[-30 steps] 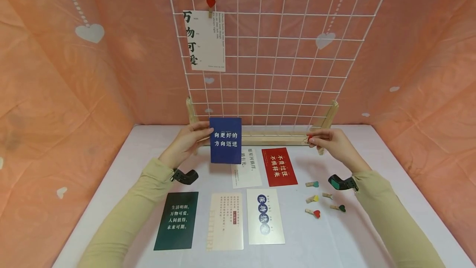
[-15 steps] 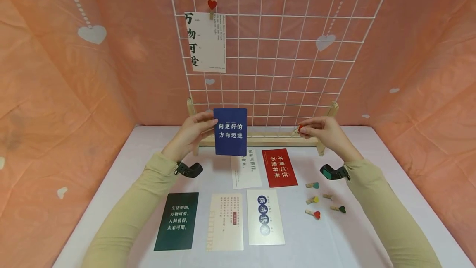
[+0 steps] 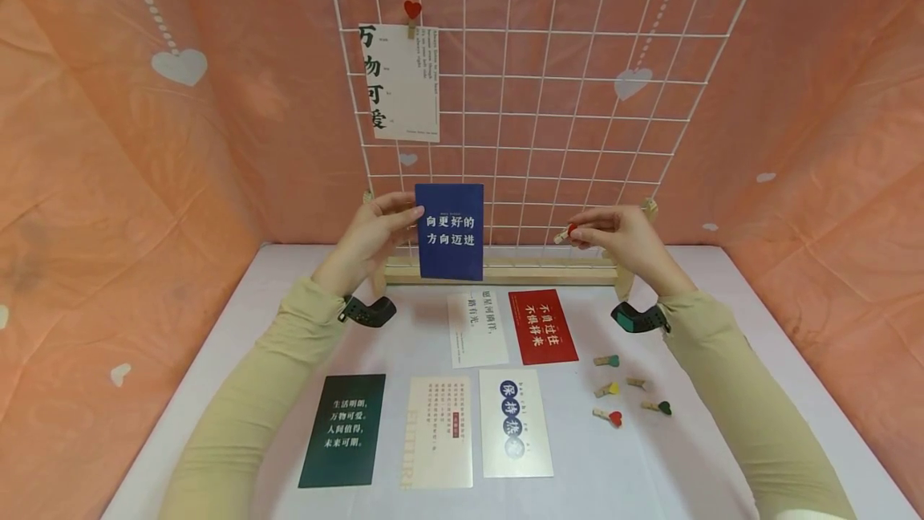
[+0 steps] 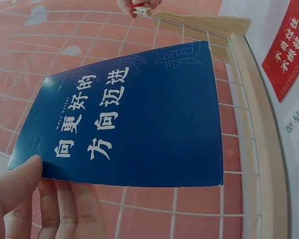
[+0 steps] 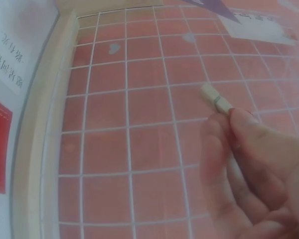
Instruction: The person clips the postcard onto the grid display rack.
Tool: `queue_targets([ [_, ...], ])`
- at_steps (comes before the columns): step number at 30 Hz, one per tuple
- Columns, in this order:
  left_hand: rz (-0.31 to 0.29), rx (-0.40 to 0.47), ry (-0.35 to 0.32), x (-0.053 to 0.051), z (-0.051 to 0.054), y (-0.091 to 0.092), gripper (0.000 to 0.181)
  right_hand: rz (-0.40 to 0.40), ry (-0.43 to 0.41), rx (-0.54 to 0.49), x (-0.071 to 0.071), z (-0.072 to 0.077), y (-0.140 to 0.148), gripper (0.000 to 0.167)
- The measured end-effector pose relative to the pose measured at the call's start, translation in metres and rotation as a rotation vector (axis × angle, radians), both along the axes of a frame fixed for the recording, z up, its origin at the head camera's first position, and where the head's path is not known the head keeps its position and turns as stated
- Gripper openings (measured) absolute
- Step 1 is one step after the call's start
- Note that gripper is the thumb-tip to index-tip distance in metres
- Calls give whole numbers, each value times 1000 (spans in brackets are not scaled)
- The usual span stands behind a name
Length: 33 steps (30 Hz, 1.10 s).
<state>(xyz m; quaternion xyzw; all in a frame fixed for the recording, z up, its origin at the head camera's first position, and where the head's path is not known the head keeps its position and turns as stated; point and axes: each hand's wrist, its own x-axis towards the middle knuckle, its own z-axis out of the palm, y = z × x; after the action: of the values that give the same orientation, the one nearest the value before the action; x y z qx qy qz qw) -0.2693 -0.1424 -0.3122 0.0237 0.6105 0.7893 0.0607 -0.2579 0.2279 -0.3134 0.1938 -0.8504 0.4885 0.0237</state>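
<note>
A dark blue card [image 3: 451, 251] with white characters is pinched by its left edge in my left hand [image 3: 371, 235], thumb in front and fingers behind. It is held up before the lower part of the white wire grid [image 3: 534, 131]. My right hand [image 3: 624, 239] pinches a small wooden clothespin [image 3: 563, 237] with a red heart, to the right of the card and apart from it. The clothespin [image 5: 217, 98] points its wooden end away from the fingers in the right wrist view. In the left wrist view the blue card [image 4: 154, 119] hides part of the grid.
A white card [image 3: 407, 87] hangs at the grid's upper left under a red heart clothespin [image 3: 412, 14]. On the table lie a red card [image 3: 543, 327], a green card [image 3: 342, 432] and several pale cards. Several clothespins [image 3: 608, 417] lie at the right. Wooden feet hold the grid.
Both hands have risen. The blue card has moved up and slightly right, uncovering the white card below it. My right hand has come left with the clothespin, closer to the blue card.
</note>
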Motion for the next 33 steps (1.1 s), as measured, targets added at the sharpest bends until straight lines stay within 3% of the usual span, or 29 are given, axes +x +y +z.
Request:
queue_targets([
  [10, 15, 13, 60, -4, 22, 11, 23, -35, 24, -42, -4, 19, -9, 26],
  [15, 41, 29, 76, -8, 36, 14, 23, -25, 63, -62, -8, 36, -14, 26],
  [22, 82, -23, 105, -19, 55, 14, 31, 15, 114, -81, -13, 62, -25, 24],
  [33, 87, 41, 119, -23, 71, 18, 16, 19, 146, -87, -18, 89, -31, 26],
])
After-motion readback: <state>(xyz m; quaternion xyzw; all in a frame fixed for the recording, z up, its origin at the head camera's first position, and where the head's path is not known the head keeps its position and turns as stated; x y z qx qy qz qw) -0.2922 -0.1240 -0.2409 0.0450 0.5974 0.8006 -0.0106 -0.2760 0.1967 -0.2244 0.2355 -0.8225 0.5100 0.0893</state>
